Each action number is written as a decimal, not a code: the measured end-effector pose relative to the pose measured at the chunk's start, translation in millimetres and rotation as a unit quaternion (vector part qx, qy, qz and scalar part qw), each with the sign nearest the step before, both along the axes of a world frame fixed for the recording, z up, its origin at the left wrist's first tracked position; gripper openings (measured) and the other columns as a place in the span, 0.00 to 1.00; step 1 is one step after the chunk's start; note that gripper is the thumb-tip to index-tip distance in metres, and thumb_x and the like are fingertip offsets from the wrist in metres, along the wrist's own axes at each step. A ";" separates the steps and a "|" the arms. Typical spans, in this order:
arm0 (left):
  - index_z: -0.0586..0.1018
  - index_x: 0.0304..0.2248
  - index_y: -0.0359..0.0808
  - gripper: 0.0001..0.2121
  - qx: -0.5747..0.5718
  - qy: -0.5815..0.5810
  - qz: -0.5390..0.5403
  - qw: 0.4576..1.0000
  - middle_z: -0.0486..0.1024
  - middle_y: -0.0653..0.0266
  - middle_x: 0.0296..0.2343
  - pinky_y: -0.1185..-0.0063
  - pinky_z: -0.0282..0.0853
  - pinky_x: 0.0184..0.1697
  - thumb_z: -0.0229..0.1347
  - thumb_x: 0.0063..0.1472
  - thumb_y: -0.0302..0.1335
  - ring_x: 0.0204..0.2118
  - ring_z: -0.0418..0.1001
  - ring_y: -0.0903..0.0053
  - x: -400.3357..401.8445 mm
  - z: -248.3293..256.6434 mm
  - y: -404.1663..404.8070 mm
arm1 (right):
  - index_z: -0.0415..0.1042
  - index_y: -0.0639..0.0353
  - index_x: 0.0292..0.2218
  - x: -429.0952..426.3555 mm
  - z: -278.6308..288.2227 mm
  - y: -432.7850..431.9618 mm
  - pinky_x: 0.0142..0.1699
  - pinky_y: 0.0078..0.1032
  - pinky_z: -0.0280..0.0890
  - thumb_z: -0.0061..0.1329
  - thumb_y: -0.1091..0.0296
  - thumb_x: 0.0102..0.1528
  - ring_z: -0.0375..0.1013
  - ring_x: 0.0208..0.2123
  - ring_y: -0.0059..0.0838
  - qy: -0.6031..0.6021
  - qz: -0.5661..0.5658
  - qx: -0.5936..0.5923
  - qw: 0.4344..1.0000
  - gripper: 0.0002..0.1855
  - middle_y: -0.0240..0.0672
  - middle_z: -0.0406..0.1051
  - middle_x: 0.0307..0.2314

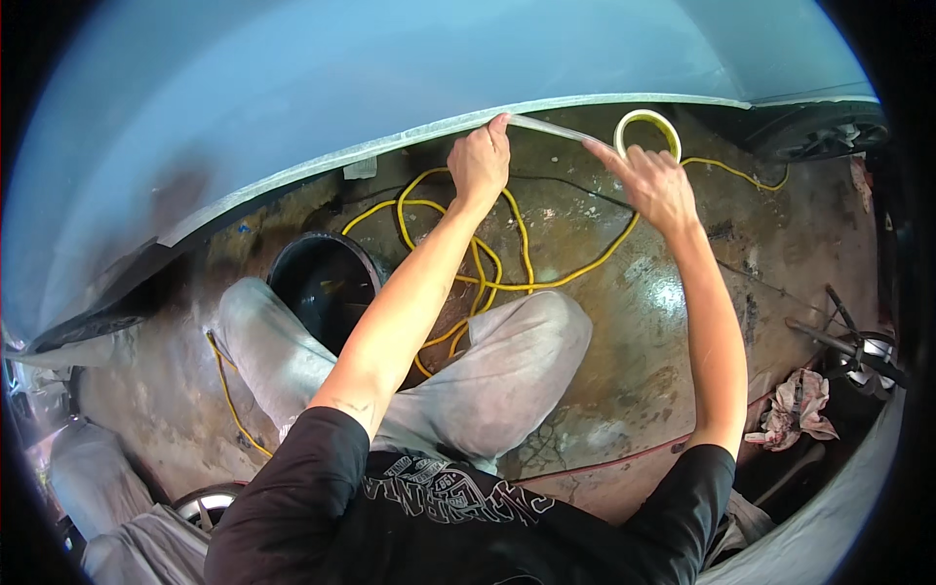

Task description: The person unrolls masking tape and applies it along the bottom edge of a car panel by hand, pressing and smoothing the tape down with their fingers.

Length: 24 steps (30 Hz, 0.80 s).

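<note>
Along the lower edge of a blue-grey car body panel point(439, 66) runs a pale strip of masking tape point(307, 170). My left hand point(479, 162) pinches a free length of tape point(548, 127) against that edge, thumb uppermost. From there the tape stretches to the right, slanting a little away from the panel. My right hand point(654, 183) grips the near rim of the tape roll point(620, 135), its index finger reaching along the stretched tape. The roll stands just below the panel's edge; my fingers hide its lower part.
Yellow cable point(526, 287) lies looped on the stained concrete floor point(621, 351). A black bucket point(322, 289) stands beside my bent knee. Car wheels appear at right point(826, 135) and lower left point(205, 504). Crumpled paper point(797, 409) lies at right. Another person's leg point(95, 468) shows at left.
</note>
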<state>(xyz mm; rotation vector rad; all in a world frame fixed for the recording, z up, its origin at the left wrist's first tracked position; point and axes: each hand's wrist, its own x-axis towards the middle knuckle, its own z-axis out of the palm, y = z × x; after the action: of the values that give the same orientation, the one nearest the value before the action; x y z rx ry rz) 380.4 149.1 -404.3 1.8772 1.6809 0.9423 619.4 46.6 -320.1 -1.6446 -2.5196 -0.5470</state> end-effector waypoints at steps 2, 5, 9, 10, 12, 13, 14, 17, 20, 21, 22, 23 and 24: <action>0.77 0.15 0.37 0.33 -0.005 0.012 -0.006 1.000 0.72 0.58 0.12 0.62 0.69 0.32 0.37 0.70 0.51 0.23 0.76 0.53 -0.4 0.0 0.5 | 0.55 0.27 0.64 5.3 -2.8 1.9 0.30 0.27 0.65 0.48 0.77 0.50 0.65 0.21 0.26 -0.016 -0.002 0.019 1.000 0.45 0.28 0.61 0.21; 0.77 0.14 0.38 0.33 -0.010 0.032 -0.011 0.999 0.72 0.60 0.11 0.62 0.70 0.33 0.37 0.70 0.51 0.23 0.76 0.54 -3.5 -3.8 3.8 | 0.55 0.27 0.65 10.6 -18.6 -2.7 0.30 0.27 0.65 0.48 0.77 0.50 0.65 0.21 0.26 -0.005 -0.007 0.019 1.000 0.45 0.28 0.60 0.20; 0.76 0.13 0.38 0.36 -0.022 0.037 0.011 0.999 0.72 0.59 0.11 0.64 0.69 0.34 0.36 0.69 0.54 0.22 0.76 0.54 -1.6 -6.4 2.9 | 0.51 0.19 0.65 -7.0 -41.9 7.1 0.30 0.29 0.66 0.46 0.73 0.55 0.67 0.20 0.30 0.024 -0.132 0.021 0.991 0.43 0.29 0.66 0.21; 0.76 0.13 0.38 0.36 -0.031 0.035 0.007 0.999 0.72 0.61 0.11 0.64 0.69 0.34 0.36 0.69 0.55 0.22 0.76 0.56 -3.2 -6.5 4.2 | 0.51 0.17 0.64 -10.5 -45.4 12.2 0.30 0.31 0.66 0.45 0.70 0.57 0.67 0.18 0.33 0.054 -0.138 0.034 0.988 0.40 0.31 0.67 0.20; 0.76 0.13 0.37 0.37 -0.041 0.036 0.002 0.998 0.72 0.62 0.11 0.64 0.69 0.34 0.36 0.68 0.57 0.23 0.77 0.57 -7.4 -5.8 6.5 | 0.50 0.17 0.64 -18.2 -48.8 17.6 0.30 0.31 0.67 0.45 0.70 0.57 0.68 0.18 0.33 0.064 -0.156 0.037 0.985 0.40 0.31 0.67 0.20; 0.75 0.12 0.37 0.38 -0.049 0.027 0.003 0.998 0.72 0.63 0.11 0.64 0.69 0.35 0.37 0.66 0.60 0.23 0.77 0.59 -10.3 -5.0 7.7 | 0.50 0.17 0.64 -22.5 -48.9 19.6 0.31 0.32 0.67 0.44 0.70 0.58 0.69 0.18 0.34 0.073 -0.169 0.042 0.982 0.40 0.31 0.67 0.19; 0.75 0.12 0.37 0.38 -0.056 0.017 0.003 0.998 0.73 0.64 0.11 0.65 0.70 0.35 0.38 0.64 0.62 0.23 0.77 0.60 -13.9 -3.8 9.0 | 0.51 0.17 0.64 -26.0 -47.8 20.7 0.31 0.33 0.68 0.43 0.70 0.59 0.70 0.19 0.35 0.069 -0.177 0.041 0.981 0.39 0.32 0.68 0.19; 0.76 0.13 0.37 0.38 -0.091 0.007 -0.004 0.996 0.73 0.65 0.12 0.67 0.70 0.36 0.42 0.60 0.66 0.23 0.77 0.62 -22.6 10.1 5.2 | 0.51 0.17 0.64 -27.2 -50.8 19.7 0.32 0.33 0.70 0.43 0.67 0.60 0.73 0.20 0.36 0.067 -0.199 0.019 0.977 0.37 0.33 0.69 0.20; 0.79 0.24 0.38 0.32 -0.110 0.001 -0.002 0.994 0.75 0.67 0.13 0.69 0.71 0.37 0.49 0.58 0.64 0.24 0.78 0.66 -46.1 13.0 8.1 | 0.51 0.16 0.64 -27.9 -52.1 22.8 0.32 0.33 0.71 0.43 0.66 0.61 0.74 0.21 0.37 0.080 -0.198 0.026 0.977 0.36 0.34 0.69 0.20; 0.82 0.34 0.40 0.30 -0.135 0.006 -0.002 0.991 0.76 0.69 0.14 0.69 0.72 0.38 0.51 0.57 0.63 0.25 0.79 0.67 -57.7 12.0 9.6 | 0.51 0.16 0.64 -29.0 -50.7 23.2 0.32 0.33 0.71 0.43 0.66 0.61 0.74 0.21 0.37 0.080 -0.198 0.026 0.977 0.36 0.34 0.69 0.20; 0.83 0.32 0.42 0.27 -0.166 -0.006 0.023 0.986 0.76 0.70 0.14 0.71 0.72 0.37 0.53 0.58 0.60 0.24 0.79 0.70 -71.6 7.9 11.6 | 0.52 0.16 0.64 -29.9 -50.1 22.9 0.32 0.34 0.71 0.43 0.68 0.59 0.74 0.21 0.37 0.083 -0.200 0.019 0.976 0.37 0.34 0.70 0.21; 0.83 0.26 0.39 0.28 -0.156 -0.001 0.034 0.987 0.76 0.68 0.14 0.71 0.71 0.37 0.52 0.59 0.59 0.23 0.78 0.70 -86.9 4.0 11.6 | 0.52 0.16 0.64 -30.5 -49.6 22.7 0.32 0.34 0.71 0.43 0.69 0.58 0.74 0.22 0.38 0.087 -0.203 0.012 0.975 0.38 0.34 0.70 0.21; 0.82 0.23 0.38 0.28 -0.144 0.007 0.055 0.988 0.75 0.68 0.13 0.71 0.71 0.35 0.52 0.59 0.58 0.22 0.78 0.70 -103.5 -0.7 14.2 | 0.52 0.16 0.64 -31.7 -47.5 24.3 0.32 0.34 0.71 0.43 0.69 0.58 0.74 0.22 0.38 0.089 -0.201 0.015 0.975 0.38 0.34 0.70 0.21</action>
<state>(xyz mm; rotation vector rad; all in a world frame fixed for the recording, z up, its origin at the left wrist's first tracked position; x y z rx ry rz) 276.9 163.3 -405.1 1.6199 1.8343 0.6838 587.7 70.9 -367.6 -2.1006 -2.0532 -0.4379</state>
